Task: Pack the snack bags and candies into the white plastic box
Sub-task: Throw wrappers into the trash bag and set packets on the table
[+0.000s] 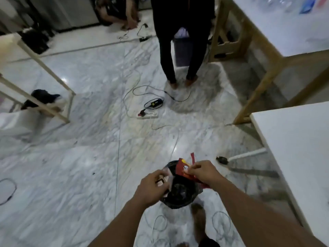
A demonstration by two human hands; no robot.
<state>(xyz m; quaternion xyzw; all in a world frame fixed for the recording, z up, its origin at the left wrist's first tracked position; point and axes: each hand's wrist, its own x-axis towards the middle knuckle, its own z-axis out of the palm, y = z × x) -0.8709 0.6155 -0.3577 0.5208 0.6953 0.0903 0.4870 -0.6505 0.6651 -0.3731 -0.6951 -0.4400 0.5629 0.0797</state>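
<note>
My right hand [203, 171] is closed on a red snack wrapper [181, 169], held just over a small bin lined with a black bag [179, 193] on the floor. My left hand [151, 188] grips small pale wrappers [161, 180] at the bin's left rim. The white plastic box is not in view. The picture is blurred, so the wrappers' details are unclear.
A white table [299, 139] stands at the right, another with wooden legs [258, 50] behind it. A person in dark trousers [179, 50] stands ahead. A power strip [147, 115], an adapter and cables lie on the marble floor. A wooden frame [44, 72] is at left.
</note>
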